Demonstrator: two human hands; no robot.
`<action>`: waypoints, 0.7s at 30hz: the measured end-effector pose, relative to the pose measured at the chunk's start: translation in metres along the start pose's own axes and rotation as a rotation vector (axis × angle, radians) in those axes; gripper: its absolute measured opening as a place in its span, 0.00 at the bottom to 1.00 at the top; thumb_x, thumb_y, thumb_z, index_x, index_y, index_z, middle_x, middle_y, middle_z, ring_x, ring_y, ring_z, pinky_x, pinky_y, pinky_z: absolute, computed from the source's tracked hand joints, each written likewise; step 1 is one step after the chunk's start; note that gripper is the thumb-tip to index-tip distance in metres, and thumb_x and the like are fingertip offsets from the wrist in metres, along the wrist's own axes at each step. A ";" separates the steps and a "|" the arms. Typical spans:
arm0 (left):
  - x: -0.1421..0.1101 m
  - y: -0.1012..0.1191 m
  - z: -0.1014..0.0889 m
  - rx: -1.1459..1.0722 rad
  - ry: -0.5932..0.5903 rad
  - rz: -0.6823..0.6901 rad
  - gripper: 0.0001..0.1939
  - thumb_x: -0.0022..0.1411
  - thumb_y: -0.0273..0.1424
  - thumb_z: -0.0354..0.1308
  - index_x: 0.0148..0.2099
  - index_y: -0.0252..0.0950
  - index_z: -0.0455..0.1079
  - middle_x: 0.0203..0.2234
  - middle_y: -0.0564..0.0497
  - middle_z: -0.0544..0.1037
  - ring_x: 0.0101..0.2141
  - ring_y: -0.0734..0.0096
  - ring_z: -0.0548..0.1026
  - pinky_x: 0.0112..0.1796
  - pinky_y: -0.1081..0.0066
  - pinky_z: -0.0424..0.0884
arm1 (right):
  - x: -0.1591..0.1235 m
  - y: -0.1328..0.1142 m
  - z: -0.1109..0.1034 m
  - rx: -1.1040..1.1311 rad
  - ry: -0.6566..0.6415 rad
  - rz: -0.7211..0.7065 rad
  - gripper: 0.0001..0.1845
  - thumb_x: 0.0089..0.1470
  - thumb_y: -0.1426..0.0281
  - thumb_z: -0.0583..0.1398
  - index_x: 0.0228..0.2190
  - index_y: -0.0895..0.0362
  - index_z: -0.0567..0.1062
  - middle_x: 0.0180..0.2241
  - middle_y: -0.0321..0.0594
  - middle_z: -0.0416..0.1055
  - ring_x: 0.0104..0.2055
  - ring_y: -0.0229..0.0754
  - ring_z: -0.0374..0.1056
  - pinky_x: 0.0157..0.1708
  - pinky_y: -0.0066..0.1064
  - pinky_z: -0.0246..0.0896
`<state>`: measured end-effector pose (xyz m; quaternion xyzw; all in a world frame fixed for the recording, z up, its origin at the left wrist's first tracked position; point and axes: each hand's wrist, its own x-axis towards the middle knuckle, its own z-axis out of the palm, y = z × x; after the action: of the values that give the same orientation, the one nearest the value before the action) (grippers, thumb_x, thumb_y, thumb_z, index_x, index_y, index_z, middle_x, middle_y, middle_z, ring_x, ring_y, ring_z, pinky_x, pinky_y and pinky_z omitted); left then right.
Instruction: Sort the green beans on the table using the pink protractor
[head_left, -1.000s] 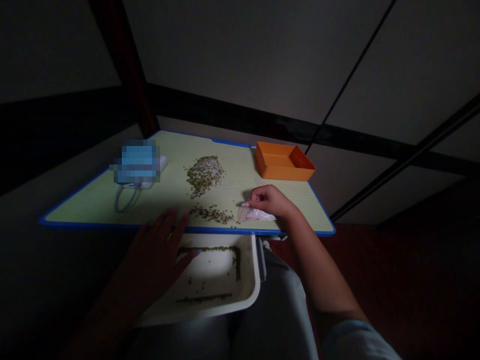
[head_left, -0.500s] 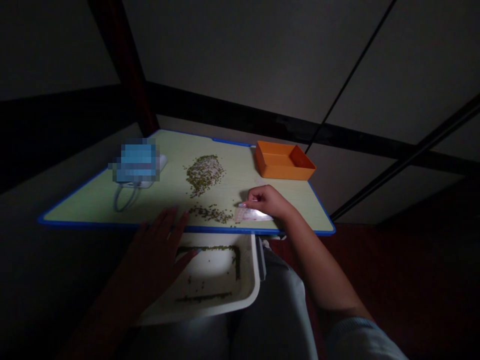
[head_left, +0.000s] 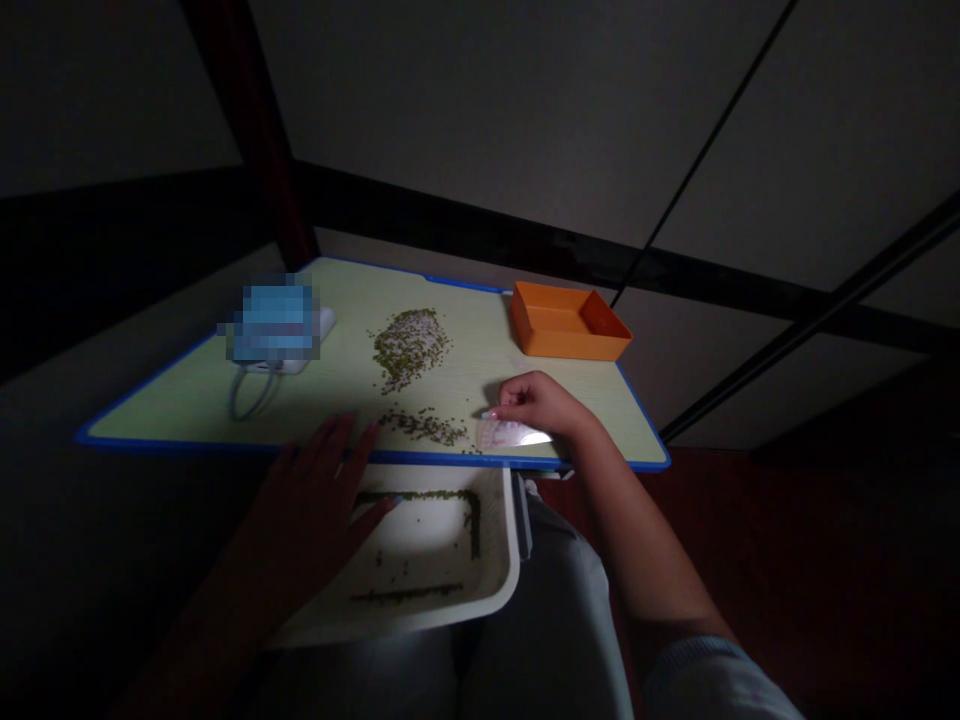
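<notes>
My right hand point(head_left: 541, 403) is closed on a small pinkish card point(head_left: 510, 434) held edge-down on the pale green table point(head_left: 187, 400), just right of a thin line of green beans point(head_left: 424, 427) near the front edge. A bigger heap of green beans point(head_left: 409, 343) lies farther back at the table's middle. My left hand point(head_left: 319, 495) rests with fingers spread on the left rim of a white tray point(head_left: 495, 590) on my lap, below the table's edge. Beans line the tray's inner corners.
An orange box point(head_left: 566, 322) stands at the table's far right. A blurred blue-and-white object point(head_left: 274, 325) with a looped cable point(head_left: 247, 395) sits at the far left. A dark post rises behind the table. The room is dim.
My right hand with the card slid a little left toward the line of beans, then back slightly right. My left hand and the tray stayed put.
</notes>
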<state>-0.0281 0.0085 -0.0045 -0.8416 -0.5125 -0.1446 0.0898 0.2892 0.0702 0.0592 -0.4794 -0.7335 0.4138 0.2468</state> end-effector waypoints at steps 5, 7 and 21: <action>0.001 0.001 -0.003 0.026 0.006 0.019 0.38 0.62 0.50 0.41 0.68 0.33 0.50 0.66 0.31 0.60 0.65 0.41 0.59 0.59 0.42 0.59 | 0.001 0.000 0.002 -0.049 0.030 -0.017 0.26 0.47 0.51 0.67 0.19 0.58 0.67 0.18 0.30 0.60 0.22 0.30 0.53 0.25 0.27 0.46; 0.001 0.001 -0.003 0.025 0.000 0.020 0.38 0.62 0.49 0.41 0.68 0.32 0.50 0.66 0.30 0.60 0.65 0.40 0.59 0.59 0.41 0.58 | 0.002 0.001 0.002 -0.075 0.046 -0.039 0.25 0.47 0.51 0.66 0.19 0.58 0.67 0.18 0.30 0.60 0.22 0.30 0.52 0.24 0.27 0.45; 0.000 0.002 -0.003 0.012 -0.006 0.001 0.39 0.61 0.50 0.41 0.68 0.33 0.51 0.66 0.31 0.59 0.65 0.41 0.58 0.60 0.42 0.57 | 0.000 -0.009 0.005 -0.171 0.086 -0.105 0.26 0.50 0.50 0.64 0.19 0.58 0.66 0.18 0.29 0.56 0.22 0.31 0.50 0.24 0.27 0.43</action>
<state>-0.0267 0.0070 -0.0015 -0.8417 -0.5133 -0.1390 0.0932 0.2806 0.0670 0.0636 -0.4772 -0.7789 0.3150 0.2575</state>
